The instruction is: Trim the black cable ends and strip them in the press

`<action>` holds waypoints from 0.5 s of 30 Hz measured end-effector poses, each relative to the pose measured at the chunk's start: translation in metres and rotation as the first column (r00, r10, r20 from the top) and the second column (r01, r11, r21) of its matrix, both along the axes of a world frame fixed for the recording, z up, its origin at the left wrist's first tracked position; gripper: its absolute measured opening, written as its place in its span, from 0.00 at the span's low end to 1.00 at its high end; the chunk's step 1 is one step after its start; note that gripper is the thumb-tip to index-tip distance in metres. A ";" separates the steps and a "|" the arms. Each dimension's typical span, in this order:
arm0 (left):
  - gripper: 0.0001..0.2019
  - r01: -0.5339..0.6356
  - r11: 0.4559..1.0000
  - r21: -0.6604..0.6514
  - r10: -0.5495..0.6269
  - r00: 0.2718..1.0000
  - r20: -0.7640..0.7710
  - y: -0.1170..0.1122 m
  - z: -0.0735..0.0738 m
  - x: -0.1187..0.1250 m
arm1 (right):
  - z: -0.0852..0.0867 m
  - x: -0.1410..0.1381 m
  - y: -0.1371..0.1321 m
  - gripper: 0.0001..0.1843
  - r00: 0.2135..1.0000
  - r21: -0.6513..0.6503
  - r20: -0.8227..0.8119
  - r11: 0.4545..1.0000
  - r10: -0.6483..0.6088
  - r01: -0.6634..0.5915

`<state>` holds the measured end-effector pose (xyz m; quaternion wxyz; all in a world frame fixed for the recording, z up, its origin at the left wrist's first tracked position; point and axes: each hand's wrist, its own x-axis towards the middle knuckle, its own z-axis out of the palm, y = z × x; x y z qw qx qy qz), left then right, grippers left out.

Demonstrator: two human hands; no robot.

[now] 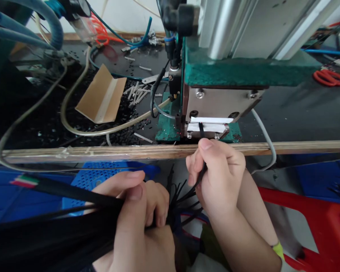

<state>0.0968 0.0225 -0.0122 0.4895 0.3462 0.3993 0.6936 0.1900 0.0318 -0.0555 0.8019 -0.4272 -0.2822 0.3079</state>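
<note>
My right hand (222,175) pinches a thin black cable (201,130) between thumb and curled fingers. The cable's far end lies against the white strips (209,127) on the metal block (223,104) of a green press; how deep it goes in is hidden. Lower left, my left hand (132,223) is closed round a bundle of black cables (59,234). One thicker cable (73,194) sticks out to the left, with red, white and green at its tip. More loose black cable ends (178,189) hang between the hands.
A wooden table edge (130,153) runs across in front of the press. Folded cardboard (102,94), pale tube pieces (137,92) and black scraps lie left. A hose (70,124) loops over the edge. Red-handled scissors (328,77) lie right; a red stool (323,226) and blue crate (93,175) stand below.
</note>
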 end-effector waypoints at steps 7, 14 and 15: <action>0.12 -0.009 1.000 -0.027 0.009 1.000 -0.007 0.002 0.002 0.002 | 0.002 -0.002 -0.001 0.27 1.000 -0.012 -0.002 1.000 -0.020 0.020; 0.13 0.020 0.999 -0.034 -0.020 1.000 -0.007 0.002 0.000 0.001 | 0.003 -0.001 0.000 0.27 1.000 -0.014 -0.016 1.000 -0.009 0.009; 0.14 0.026 0.999 -0.030 -0.026 1.000 -0.008 0.001 -0.001 0.001 | 0.003 -0.001 0.000 0.27 1.000 -0.009 -0.020 1.000 -0.007 0.007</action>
